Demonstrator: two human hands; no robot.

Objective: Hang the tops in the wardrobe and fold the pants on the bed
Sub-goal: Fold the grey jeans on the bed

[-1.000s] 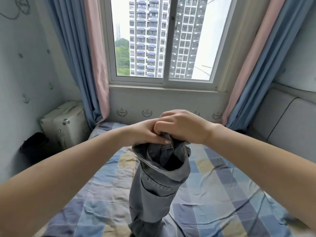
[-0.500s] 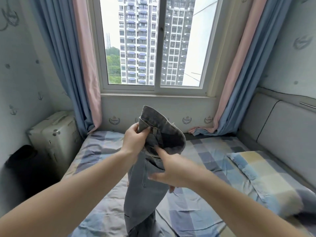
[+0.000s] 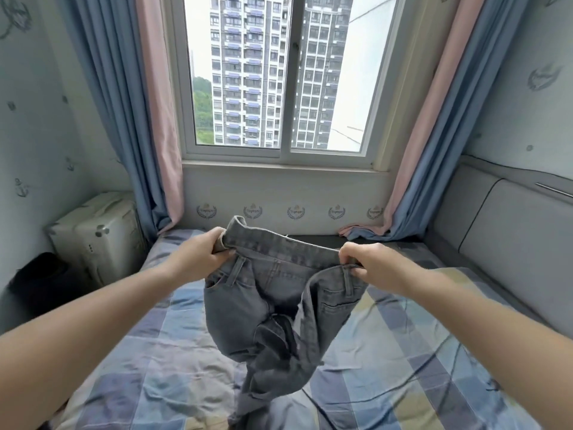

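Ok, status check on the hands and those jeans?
Left hand and right hand each grip the waistband. Grey jeans spread open, hanging over the bed, unfolded. Nothing in the way.

Bare forearms, no sleeves; left grip (image 3: 201,257) & right grip (image 3: 373,266) ungloved.

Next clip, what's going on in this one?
A person stands at a bed with a checked cover, holding up grey jeans by the waistband. The left hand grips one end of the waistband and the right hand pinches the other, stretching it out wide. The legs hang down, bunched, towards the cover. The jeans are not folded yet. A pale suitcase stands by the left wall, under the window.
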